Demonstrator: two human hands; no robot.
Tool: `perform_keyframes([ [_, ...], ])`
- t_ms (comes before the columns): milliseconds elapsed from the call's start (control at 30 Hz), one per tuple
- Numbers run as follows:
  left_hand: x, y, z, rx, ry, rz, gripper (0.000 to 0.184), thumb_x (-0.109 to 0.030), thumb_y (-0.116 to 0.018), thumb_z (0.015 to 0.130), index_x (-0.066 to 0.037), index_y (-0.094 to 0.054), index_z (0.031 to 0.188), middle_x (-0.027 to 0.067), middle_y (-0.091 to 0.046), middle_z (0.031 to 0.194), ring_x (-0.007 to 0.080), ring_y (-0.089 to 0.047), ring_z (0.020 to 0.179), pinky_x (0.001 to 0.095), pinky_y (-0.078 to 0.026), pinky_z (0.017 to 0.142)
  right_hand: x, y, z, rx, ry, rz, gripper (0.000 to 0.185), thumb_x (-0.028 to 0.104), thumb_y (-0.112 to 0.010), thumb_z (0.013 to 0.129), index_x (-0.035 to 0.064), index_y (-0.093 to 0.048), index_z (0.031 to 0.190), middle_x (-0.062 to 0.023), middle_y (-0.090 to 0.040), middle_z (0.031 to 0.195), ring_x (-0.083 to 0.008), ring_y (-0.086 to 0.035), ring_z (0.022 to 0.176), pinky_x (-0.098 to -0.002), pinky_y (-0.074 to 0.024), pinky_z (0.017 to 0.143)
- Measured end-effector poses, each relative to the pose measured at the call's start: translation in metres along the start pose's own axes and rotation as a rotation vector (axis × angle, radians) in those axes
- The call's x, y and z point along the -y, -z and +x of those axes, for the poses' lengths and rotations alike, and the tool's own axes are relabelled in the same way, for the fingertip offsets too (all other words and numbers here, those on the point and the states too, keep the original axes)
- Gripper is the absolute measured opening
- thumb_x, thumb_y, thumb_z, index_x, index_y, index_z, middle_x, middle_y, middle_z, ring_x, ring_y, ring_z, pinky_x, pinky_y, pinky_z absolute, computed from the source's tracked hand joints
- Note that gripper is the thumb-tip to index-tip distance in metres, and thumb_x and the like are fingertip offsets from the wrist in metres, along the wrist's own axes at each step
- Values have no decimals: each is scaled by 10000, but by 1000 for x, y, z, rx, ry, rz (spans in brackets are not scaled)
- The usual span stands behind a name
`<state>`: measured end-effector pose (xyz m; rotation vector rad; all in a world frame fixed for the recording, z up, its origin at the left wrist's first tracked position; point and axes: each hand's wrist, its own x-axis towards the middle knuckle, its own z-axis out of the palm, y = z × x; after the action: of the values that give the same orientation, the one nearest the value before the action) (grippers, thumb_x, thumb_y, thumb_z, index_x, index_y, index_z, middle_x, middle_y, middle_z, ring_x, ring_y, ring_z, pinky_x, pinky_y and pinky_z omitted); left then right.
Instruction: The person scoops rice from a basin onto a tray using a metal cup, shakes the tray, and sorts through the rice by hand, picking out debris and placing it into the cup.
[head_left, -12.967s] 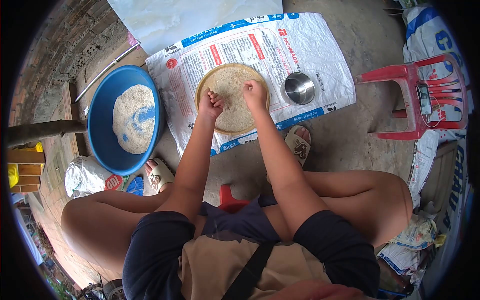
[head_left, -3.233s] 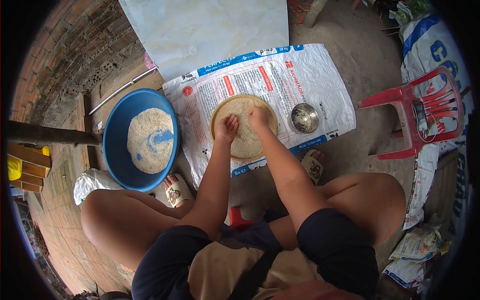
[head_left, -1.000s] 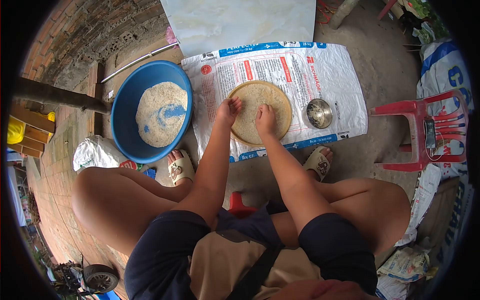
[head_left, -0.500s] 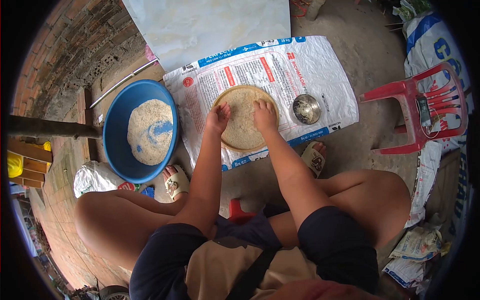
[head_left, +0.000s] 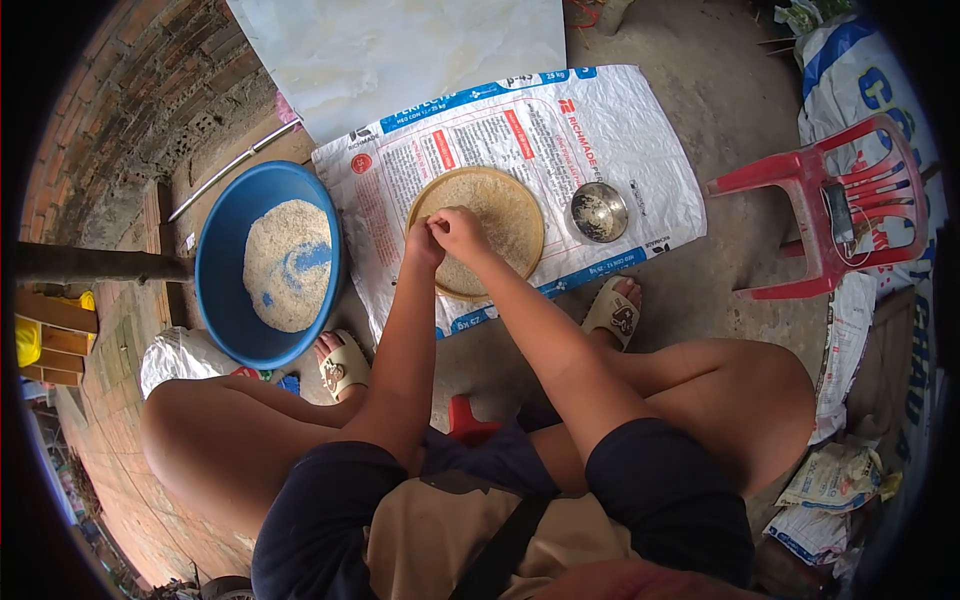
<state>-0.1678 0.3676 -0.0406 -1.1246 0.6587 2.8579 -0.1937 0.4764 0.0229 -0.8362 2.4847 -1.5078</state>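
A round tray (head_left: 538, 240) with a tan rim holds a layer of pale grains (head_left: 487, 198) that look like rice. Over its left side, my left hand (head_left: 424, 244) is curled, its fingers partly hidden behind the right. My right hand (head_left: 462, 234) has its fingers pinched together against the left hand's fingers. Whatever lies between them is too small to make out. To the right, a metal bowl (head_left: 612, 228) holds a small amount of similar grains.
A printed white sack (head_left: 660, 150) lies flat beneath the tray and bowl. On the left stands a blue basin (head_left: 210, 290) with more pale grains (head_left: 275, 240). A red plastic chair (head_left: 800, 175) is at the right, and a pale marbled board (head_left: 400, 60) lies beyond the sack.
My right hand has moved left from the tray's right side to meet my left hand. The left hand's palm faced up before; now the right hand partly covers its fingers.
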Motion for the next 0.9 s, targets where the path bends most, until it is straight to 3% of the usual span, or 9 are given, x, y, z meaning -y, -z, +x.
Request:
perform_keyframes([
  [100, -2, 3, 2, 87, -2, -118, 286, -161, -319, 912, 15, -534, 981, 102, -585, 902, 206, -570, 826, 334, -481, 756, 4, 5, 11, -17, 50, -130, 125, 81, -588, 741, 41, -626, 853, -127, -600, 895, -294, -562, 860, -383, -456, 762],
  [133, -4, 2, 2, 38, -15, -124, 290, -161, -318, 914, 18, -534, 991, 98, -584, 897, 202, -573, 822, 323, -482, 746, 3, 13, 10, -48, -31, -160, 222, 72, -575, 750, 50, -603, 969, -118, -573, 1032, -294, -514, 995, -380, -435, 847],
  [367, -12, -13, -14, -80, -37, -61, 310, -182, -324, 931, 24, -536, 1025, 91, -600, 890, 190, -590, 765, 285, -492, 676, -46, 49, -24, 6, 136, -528, 297, 15, -545, 755, 50, -539, 1049, -119, -543, 1021, -292, -468, 1079, -392, -429, 889],
  [467, -11, -16, -17, -85, -36, -49, 308, -185, -323, 933, 18, -540, 1018, 92, -604, 879, 191, -592, 760, 285, -494, 672, -38, 53, -26, 170, -49, -631, 251, -9, -541, 747, 40, -552, 993, -137, -540, 1026, -306, -500, 1038, -391, -451, 849],
  [567, -6, -10, -10, -103, -47, -21, 303, -178, -326, 928, 19, -544, 1002, 88, -602, 865, 183, -590, 755, 280, -489, 669, -37, 39, -23, 68, -232, -550, 167, -13, -547, 736, 28, -572, 897, -143, -558, 958, -327, -549, 923, -394, -468, 793],
  [633, -4, -7, -6, -105, -53, -1, 299, -176, -326, 927, 16, -546, 990, 86, -603, 864, 182, -592, 763, 281, -489, 670, -34, 29, -15, -152, -69, -265, 104, 2, -556, 731, 22, -590, 827, -147, -574, 878, -340, -570, 824, -402, -471, 744],
  [733, 2, -3, -1, -150, -25, 19, 286, -168, -330, 922, 9, -549, 972, 83, -602, 857, 190, -592, 781, 294, -491, 686, -6, 13, -4, -163, -21, -53, 87, 20, -569, 727, 23, -601, 808, -141, -583, 831, -325, -574, 812, -392, -471, 720],
  [833, 6, -5, 0, -7, -35, -109, 275, -164, -342, 916, 6, -550, 972, 86, -602, 855, 198, -590, 792, 310, -493, 708, 17, 7, 8, 136, -9, 109, 135, 48, -593, 729, 40, -614, 862, -147, -584, 844, -326, -560, 864, -404, -459, 766],
  [900, 3, -1, 1, 165, -30, -231, 281, -168, -334, 922, 9, -547, 978, 90, -601, 856, 203, -589, 795, 321, -495, 729, 20, 13, 9, 130, 80, 15, 165, 75, -591, 736, 59, -621, 897, -127, -584, 893, -320, -548, 892, -399, -455, 794],
])
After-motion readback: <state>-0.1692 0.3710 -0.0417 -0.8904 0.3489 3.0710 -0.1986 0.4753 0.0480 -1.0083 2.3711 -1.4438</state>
